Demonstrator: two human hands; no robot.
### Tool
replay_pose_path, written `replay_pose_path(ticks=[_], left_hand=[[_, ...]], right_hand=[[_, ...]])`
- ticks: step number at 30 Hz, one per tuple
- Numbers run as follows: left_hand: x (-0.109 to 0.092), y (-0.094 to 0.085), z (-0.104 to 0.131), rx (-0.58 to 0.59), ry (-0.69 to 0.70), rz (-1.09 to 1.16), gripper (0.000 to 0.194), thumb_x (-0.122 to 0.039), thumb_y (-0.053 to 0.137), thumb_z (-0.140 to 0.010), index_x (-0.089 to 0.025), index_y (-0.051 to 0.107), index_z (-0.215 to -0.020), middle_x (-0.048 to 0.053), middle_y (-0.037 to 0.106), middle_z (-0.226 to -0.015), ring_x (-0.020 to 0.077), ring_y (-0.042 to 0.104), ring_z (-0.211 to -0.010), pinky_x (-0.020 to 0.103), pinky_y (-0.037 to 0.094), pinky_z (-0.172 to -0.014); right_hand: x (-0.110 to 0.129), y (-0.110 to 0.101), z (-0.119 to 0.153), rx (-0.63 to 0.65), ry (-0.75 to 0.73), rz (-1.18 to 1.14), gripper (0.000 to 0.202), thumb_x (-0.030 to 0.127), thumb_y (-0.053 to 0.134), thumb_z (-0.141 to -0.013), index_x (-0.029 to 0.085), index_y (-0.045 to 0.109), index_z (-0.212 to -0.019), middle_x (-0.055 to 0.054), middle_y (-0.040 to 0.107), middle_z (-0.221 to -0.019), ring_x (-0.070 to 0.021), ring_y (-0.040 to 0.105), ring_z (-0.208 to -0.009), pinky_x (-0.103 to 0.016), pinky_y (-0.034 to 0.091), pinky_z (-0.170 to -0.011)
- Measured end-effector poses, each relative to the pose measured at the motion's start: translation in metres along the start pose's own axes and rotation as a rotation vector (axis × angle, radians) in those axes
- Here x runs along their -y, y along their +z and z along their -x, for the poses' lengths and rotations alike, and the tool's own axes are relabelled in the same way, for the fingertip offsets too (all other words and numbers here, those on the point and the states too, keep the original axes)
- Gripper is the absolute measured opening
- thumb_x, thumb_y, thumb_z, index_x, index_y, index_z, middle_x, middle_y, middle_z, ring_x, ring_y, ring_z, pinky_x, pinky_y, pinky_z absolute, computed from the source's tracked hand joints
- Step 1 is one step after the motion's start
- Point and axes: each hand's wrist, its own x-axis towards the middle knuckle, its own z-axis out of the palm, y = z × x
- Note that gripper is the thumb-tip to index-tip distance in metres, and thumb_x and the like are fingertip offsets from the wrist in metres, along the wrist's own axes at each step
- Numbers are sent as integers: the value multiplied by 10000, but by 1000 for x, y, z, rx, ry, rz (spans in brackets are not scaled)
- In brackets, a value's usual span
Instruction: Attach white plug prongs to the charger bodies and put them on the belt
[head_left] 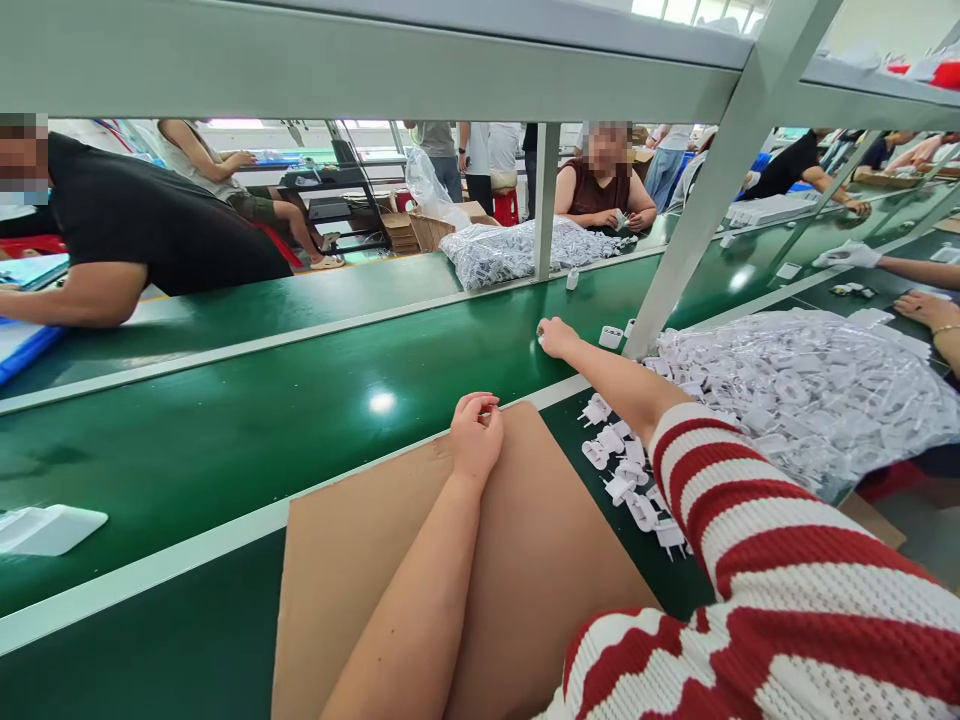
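My left hand [477, 432] rests at the far edge of a brown cardboard sheet [360, 570], its fingers curled together; whether anything is inside them is hidden. Stretched out over the green conveyor belt [300, 400], my right hand [556, 338] has its fingers closed round something small and whitish, mostly hidden. Just right of it a white adapter piece [610, 337] lies on the belt beside the slanted post. Another small white piece [572, 279] stands farther back. Several white plug adapters [628, 470] lie loose right of the cardboard, beneath my right forearm.
A slanted metal post [701, 190] rises right of my right hand, under an overhead beam [375, 70]. A large bag of white parts [810, 390] lies at right. Other people sit across the belt and at right. White pieces [60, 528] lie far left.
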Motion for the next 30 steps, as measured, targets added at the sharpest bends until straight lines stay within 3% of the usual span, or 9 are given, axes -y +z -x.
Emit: replay_pose_path(ticks=[2,4,8,11,14,19,22,25,30], left_hand=[[0,0,0,13,-5,-51,184,-182,564,-938,-198,747,-941,106,733,-1173,224,724,-994,342,625,-783],[0,0,0,19,-14,-132,182,-187,577,-947,-212,753,-988,104,732,-1226,271,693,-1151,431,614,-952],[0,0,1,99,-18,-339,247,-266,637,-960,-246,778,-1162,96,633,-1502,391,442,-1500,663,313,-1272],[0,0,3,298,25,-455,378,-382,587,-1014,-228,755,-1315,93,529,-1633,372,383,-1566,598,262,-1324],[0,0,3,503,77,-538,561,-462,503,-1050,-180,620,-1521,100,469,-1679,312,366,-1600,508,238,-1355],[-3,0,1,652,92,-655,718,-531,376,-1075,-143,398,-1678,106,267,-1766,289,195,-1669,522,98,-1376],[-5,0,1,676,73,-682,726,-536,352,-1075,-161,361,-1697,94,221,-1782,268,142,-1679,491,56,-1380],[-5,0,-3,671,26,-672,736,-530,416,-1055,-160,371,-1690,105,219,-1786,273,134,-1679,465,60,-1381],[-14,22,-36,509,-95,-595,908,-583,602,-984,-58,334,-1675,245,202,-1768,394,99,-1672,559,105,-1358]], right_hand=[[1,-2,22,62,-142,-5,358,370,692,-1021,196,668,-1333,-113,666,-1380,-253,686,-1174,-449,600,-995],[-4,-7,55,119,-254,-9,299,239,716,-970,206,724,-1267,-123,687,-1361,-266,691,-1159,-377,570,-975],[-32,-24,136,202,-363,-44,432,58,714,-810,246,799,-1190,-116,735,-1256,-276,718,-1034,-305,528,-836],[-56,-34,189,227,-376,-179,581,1,679,-737,274,802,-1234,-91,742,-1215,-240,715,-921,-289,525,-779],[-68,-36,222,160,-268,-588,481,69,694,-748,221,796,-1192,-103,740,-1219,-209,692,-865,-300,538,-773],[-62,-21,245,201,-229,-982,351,253,625,-892,217,755,-1215,-88,776,-1160,-162,691,-797,-301,573,-728],[-58,-7,248,311,-247,-1267,423,178,715,-770,235,763,-1186,-63,780,-1149,-175,718,-919,-312,603,-824],[-60,4,248,323,-218,-1392,490,121,784,-644,231,782,-1122,-30,794,-988,-189,722,-923,-318,602,-852],[-73,-5,254,328,-191,-1648,408,86,786,-560,197,784,-953,-32,802,-943,-215,764,-977,-343,592,-945]])
